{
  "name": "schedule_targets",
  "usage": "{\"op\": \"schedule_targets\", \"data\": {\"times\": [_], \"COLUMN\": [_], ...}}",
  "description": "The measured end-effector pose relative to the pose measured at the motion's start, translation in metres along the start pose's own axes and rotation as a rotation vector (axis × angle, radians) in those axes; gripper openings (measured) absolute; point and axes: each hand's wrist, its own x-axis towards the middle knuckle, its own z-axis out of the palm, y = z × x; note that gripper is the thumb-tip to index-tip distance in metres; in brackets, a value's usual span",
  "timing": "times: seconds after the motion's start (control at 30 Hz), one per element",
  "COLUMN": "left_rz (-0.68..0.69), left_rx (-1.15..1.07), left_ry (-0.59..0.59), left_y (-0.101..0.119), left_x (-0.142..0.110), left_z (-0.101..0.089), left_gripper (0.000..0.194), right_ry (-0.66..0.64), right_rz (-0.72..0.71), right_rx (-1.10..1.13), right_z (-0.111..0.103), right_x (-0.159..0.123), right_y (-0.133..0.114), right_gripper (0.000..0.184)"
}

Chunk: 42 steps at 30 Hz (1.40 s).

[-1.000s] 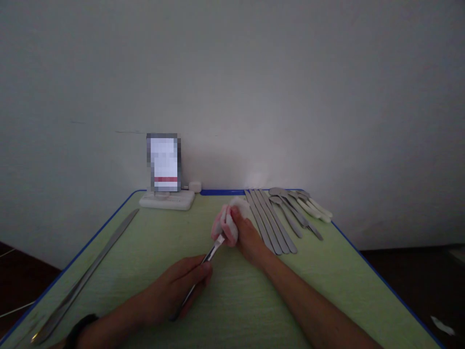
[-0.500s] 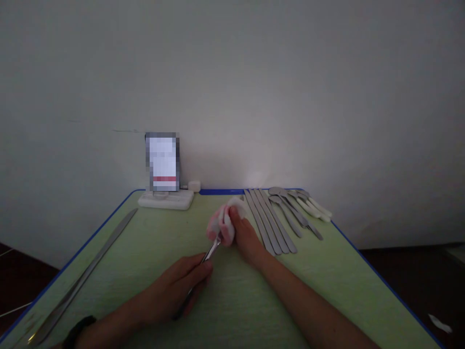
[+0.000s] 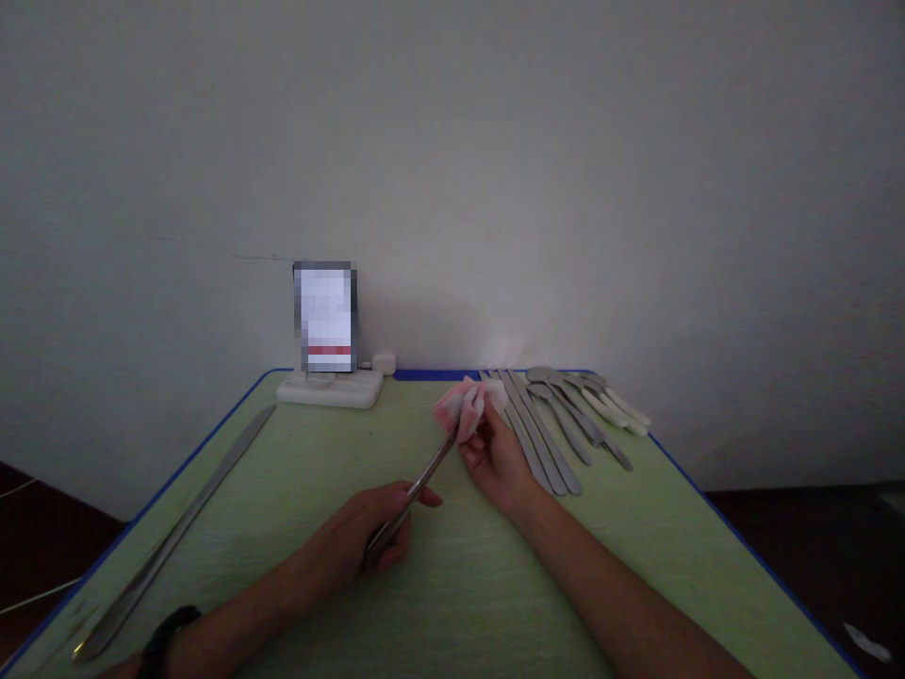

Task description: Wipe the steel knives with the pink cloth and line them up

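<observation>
My left hand [image 3: 388, 526] grips the lower part of a shiny metal cutlery handle [image 3: 433, 467], which slants up and away to the right. A bunched pink-and-white cloth [image 3: 463, 405] covers its far end, so whether it is a knife, fork or spoon cannot be made out. Fingers of my right hand [image 3: 499, 455] are closed on the cloth around that end. Just beyond my right hand lies a row of several flat metal table knives [image 3: 541, 429]. Spoons [image 3: 566, 424] rest beside them.
White-handled cutlery [image 3: 615, 410] lies at the right edge of the green table [image 3: 311, 462]. One long knife [image 3: 190, 514] lies along the left side. A lit phone [image 3: 329, 316] stands on a white base [image 3: 332, 389] at the back, with a white plug [image 3: 384, 364] beside it.
My right hand and the cloth have shifted right and slightly up. The handle shows more of its length, and my left hand has turned, its fingers now beneath the handle. The view has shifted slightly.
</observation>
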Motion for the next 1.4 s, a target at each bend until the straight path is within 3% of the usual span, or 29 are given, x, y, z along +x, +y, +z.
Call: {"op": "schedule_targets", "data": {"times": [0.1, 0.27, 0.37, 0.57, 0.7, 1.0, 1.17, 1.4], "left_rz": [0.000, 0.028, 0.015, 0.007, 0.009, 0.042, 0.081, 0.162], "left_rx": [-0.037, -0.056, 0.050, 0.501, 0.643, 0.764, 0.767, 0.691], "left_ry": [0.044, 0.221, 0.281, 0.321, 0.297, 0.246, 0.143, 0.032], "left_y": [0.001, 0.000, 0.004, 0.017, 0.014, 0.010, 0.018, 0.020], "left_x": [-0.001, -0.001, -0.002, -0.005, -0.004, -0.003, -0.007, -0.011], "left_z": [0.003, 0.009, 0.009, 0.007, 0.008, 0.010, 0.010, 0.007], "left_gripper": [0.038, 0.033, 0.035, 0.038, 0.032, 0.019, 0.016, 0.035], "right_ry": [-0.060, -0.379, -0.440, -0.363, -0.371, -0.311, -0.177, -0.100], "right_rz": [0.020, 0.020, -0.025, -0.001, 0.022, 0.029, 0.031, 0.026], "right_rx": [-0.028, -0.501, -0.660, -0.424, -0.369, -0.387, -0.272, -0.201], "right_z": [-0.001, -0.002, -0.001, -0.001, -0.001, 0.001, 0.003, 0.006], "right_x": [-0.001, -0.007, -0.009, -0.006, -0.003, -0.002, 0.001, 0.003], "right_y": [0.001, 0.011, 0.014, 0.012, 0.012, 0.014, 0.011, 0.006], "right_gripper": [0.029, 0.035, 0.035, 0.036, 0.031, 0.022, 0.021, 0.017]}}
